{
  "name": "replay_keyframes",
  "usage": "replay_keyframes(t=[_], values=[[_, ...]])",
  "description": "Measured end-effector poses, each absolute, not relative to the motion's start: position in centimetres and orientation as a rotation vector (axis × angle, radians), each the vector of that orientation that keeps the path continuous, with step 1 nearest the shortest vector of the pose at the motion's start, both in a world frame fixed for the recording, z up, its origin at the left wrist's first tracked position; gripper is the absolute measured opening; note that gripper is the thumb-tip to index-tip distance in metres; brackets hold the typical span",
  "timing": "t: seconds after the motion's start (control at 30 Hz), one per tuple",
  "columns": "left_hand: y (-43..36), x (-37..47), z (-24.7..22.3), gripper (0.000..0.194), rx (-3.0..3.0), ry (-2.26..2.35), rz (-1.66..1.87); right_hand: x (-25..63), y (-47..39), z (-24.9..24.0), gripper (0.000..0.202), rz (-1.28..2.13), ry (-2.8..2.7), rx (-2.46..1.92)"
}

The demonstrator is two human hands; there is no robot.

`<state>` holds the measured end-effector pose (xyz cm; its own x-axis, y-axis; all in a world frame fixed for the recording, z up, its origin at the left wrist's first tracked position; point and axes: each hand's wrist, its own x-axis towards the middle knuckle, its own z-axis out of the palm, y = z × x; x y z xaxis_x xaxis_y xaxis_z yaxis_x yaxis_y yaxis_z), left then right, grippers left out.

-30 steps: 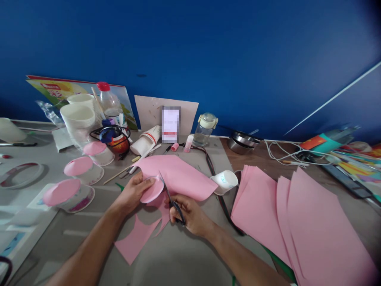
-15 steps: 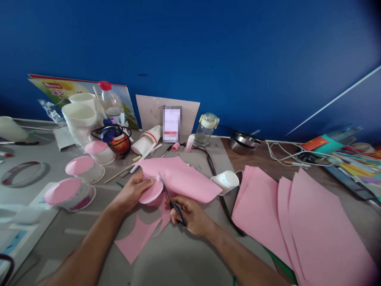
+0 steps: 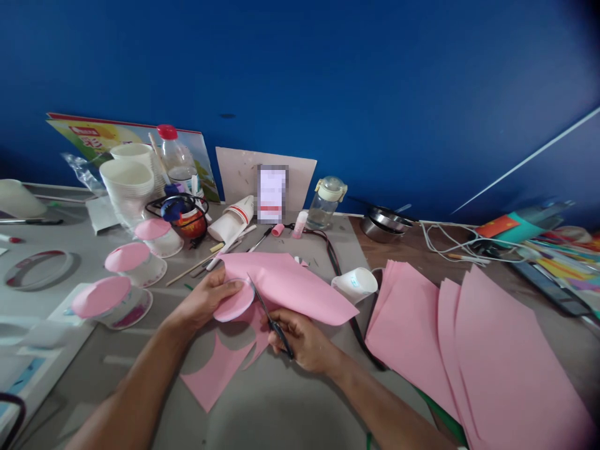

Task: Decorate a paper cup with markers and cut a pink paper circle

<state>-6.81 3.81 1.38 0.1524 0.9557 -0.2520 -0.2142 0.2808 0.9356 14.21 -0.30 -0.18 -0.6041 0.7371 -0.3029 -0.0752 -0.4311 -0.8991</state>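
My left hand is closed on pink paper, thumb on top of a round pink disc with a pale rim. Whatever lies beneath the disc is hidden. A large curled pink sheet spreads from behind it to the right. In my right hand are black-handled scissors, their blades pointing up and left along the disc's right edge. Below the hands lies a cut pink paper scrap with curved edges. Three cups with pink paper tops stand in a row at the left.
Stacked white paper cups and a red-capped bottle stand at the back left. A white cup lies right of the sheet, near a stack of pink paper. A glass jar and metal bowls are farther back.
The disc in my left hand has shifted slightly left and turned. The curled sheet's right end has swung a little right and down. The scissors stay at the disc's edge.
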Motion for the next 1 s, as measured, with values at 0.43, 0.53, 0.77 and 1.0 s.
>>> replay_keyframes(t=[0.43,0.53,0.77,1.0], values=[[3.77,-7.42,1.3,0.031,0.898,1.099,0.94,14.65,-0.35,-0.14,0.048,2.119,-1.263,-0.996],[3.77,-7.41,1.1,0.031,0.923,1.09,0.921,14.53,-0.27,0.02,0.044,2.108,-1.258,-1.001],[3.85,-7.13,0.74,0.027,0.98,1.04,0.895,14.55,-0.16,0.35,0.04,2.116,-1.283,-1.016],[3.83,-7.22,0.55,0.029,1.009,1.057,0.884,14.53,-0.19,0.23,0.033,2.082,-1.302,-0.978]])
